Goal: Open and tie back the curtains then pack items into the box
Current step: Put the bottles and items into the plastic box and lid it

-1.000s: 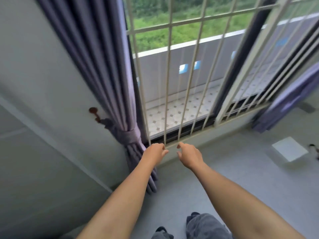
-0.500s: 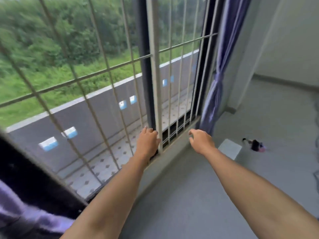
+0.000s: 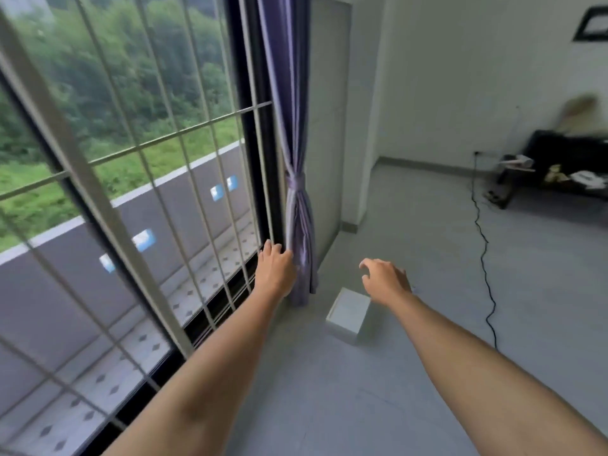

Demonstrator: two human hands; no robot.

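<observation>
A purple curtain [image 3: 297, 205] hangs at the right end of the barred window, gathered and tied with a band at mid height. My left hand [image 3: 274, 269] reaches out just left of the curtain's lower part, fingers loosely extended and holding nothing. A white box [image 3: 349, 312] sits on the grey floor below the curtain, its top closed. My right hand [image 3: 385, 279] hovers above and just right of the box, fingers spread, empty.
The window grille [image 3: 184, 166] runs along the left. A black cable [image 3: 483, 245] snakes across the floor at the right. A dark low table [image 3: 559, 172] with clutter stands at the far right wall.
My view has swung right from the left tied curtain to the right tied curtain. Both hands moved along the window toward the white box, which is now close below my right hand.
</observation>
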